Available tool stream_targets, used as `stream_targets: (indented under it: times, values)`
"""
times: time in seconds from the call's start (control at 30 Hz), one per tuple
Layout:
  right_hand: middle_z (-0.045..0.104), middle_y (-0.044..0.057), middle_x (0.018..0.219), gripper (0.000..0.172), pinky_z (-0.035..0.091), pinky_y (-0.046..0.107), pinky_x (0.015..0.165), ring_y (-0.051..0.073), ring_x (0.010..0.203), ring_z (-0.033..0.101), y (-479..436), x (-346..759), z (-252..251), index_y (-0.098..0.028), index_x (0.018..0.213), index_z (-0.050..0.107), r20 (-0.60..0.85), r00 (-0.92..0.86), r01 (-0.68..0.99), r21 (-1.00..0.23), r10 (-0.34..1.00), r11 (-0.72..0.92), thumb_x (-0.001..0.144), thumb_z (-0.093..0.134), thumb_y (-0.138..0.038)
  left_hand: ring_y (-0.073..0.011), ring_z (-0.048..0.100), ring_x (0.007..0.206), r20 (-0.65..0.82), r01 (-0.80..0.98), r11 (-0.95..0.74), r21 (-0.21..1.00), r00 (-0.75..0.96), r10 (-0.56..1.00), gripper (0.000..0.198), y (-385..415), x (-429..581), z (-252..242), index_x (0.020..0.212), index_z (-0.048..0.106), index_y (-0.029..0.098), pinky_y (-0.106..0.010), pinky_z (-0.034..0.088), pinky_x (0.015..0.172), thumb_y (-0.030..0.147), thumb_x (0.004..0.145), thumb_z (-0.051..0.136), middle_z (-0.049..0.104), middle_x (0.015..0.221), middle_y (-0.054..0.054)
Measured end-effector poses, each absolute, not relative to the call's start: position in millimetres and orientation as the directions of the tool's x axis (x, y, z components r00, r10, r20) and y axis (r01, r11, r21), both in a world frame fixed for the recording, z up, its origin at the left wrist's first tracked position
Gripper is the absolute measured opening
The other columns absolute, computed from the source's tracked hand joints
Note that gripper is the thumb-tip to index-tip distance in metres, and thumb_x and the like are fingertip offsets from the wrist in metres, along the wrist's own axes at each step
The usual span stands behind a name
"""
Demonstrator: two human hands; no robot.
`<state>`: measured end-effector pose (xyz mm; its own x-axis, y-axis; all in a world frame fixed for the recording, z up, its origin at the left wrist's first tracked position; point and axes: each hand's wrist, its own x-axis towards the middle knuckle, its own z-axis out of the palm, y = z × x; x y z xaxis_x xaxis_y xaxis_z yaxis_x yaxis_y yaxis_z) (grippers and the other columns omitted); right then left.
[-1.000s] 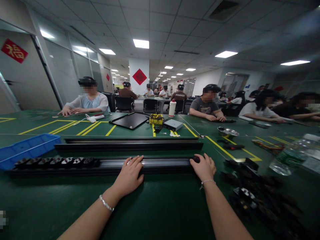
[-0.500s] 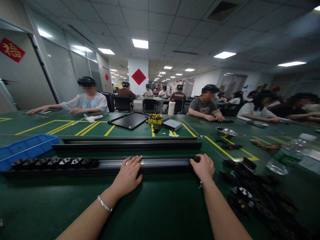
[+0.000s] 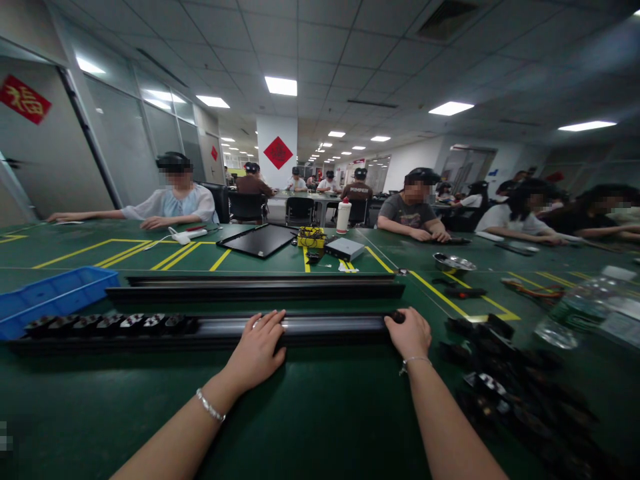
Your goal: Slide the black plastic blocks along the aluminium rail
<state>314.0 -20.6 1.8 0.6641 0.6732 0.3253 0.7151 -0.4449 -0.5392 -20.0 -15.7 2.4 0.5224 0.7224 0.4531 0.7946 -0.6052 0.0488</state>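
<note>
A long black metal channel (image 3: 340, 325) lies across the green table in front of me. Several black modules with pale, slotted tops (image 3: 133, 323) sit in a row in its left part. My left hand (image 3: 260, 343) rests flat on the middle of the channel, fingers stretched out over its shiny inner face. At the right end, my right hand (image 3: 411, 333) pinches a small black part (image 3: 398, 317) with thumb and fingers. That part is mostly covered by the fingers, and I cannot tell whether it sits inside the channel.
Beyond it lie more black channels (image 3: 255, 289). A blue bin (image 3: 60, 297) stands at left. On the right are a heap of black parts (image 3: 520, 393), a water bottle (image 3: 575, 310), a metal bowl (image 3: 453, 264) and a red-black tool (image 3: 465, 293). Co-workers sit across the table.
The channel and my right hand have shifted very slightly to the right. My left hand stays in place. A co-worker's arm at the far left reaches further out.
</note>
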Motion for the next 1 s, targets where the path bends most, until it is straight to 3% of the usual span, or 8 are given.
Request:
stream_targets:
  times: [0.33, 0.63, 1.0]
  values:
    - [0.051, 0.011, 0.128, 0.032, 0.03, 0.042, 0.102, 0.028, 0.122, 0.04, -19.9, 320.0, 1.8, -0.019, 0.1, 0.062, 0.318, 0.649, 0.723, -0.539, 0.691, -0.432, 0.074, 0.054, -0.036, -0.0242, 0.042, 0.127, 0.449, 0.798, -0.6, 0.051, 0.518, 0.728, 0.021, -16.3, -19.4, 2.8, 0.096, 0.059, 0.022, -0.048, 0.026, 0.107, 0.025, 0.077, 0.051, 0.048, 0.137, -0.008]
    - [0.045, 0.012, 0.133, 0.034, 0.025, 0.045, 0.104, 0.03, 0.128, 0.031, -18.9, 320.6, -2.3, -0.02, 0.102, 0.064, 0.331, 0.689, 0.692, -0.563, 0.644, -0.451, 0.072, 0.056, -0.037, -0.024, 0.042, 0.127, 0.452, 0.8, -0.598, 0.045, 0.518, 0.727, 0.021, -16.0, -19.8, 1.7, 0.096, 0.059, 0.022, -0.048, 0.026, 0.107, 0.026, 0.077, 0.052, 0.048, 0.137, -0.007]
    - [0.051, 0.018, 0.126, 0.036, 0.024, 0.042, 0.105, 0.028, 0.126, 0.037, -13.3, 329.9, -6.0, -0.013, 0.102, 0.063, 0.347, 0.654, 0.721, -0.554, 0.672, -0.416, 0.072, 0.054, -0.032, -0.0242, 0.043, 0.126, 0.455, 0.798, -0.601, 0.039, 0.521, 0.722, 0.022, -16.1, -19.4, 2.2, 0.097, 0.059, 0.022, -0.049, 0.026, 0.107, 0.024, 0.077, 0.052, 0.048, 0.137, -0.008]
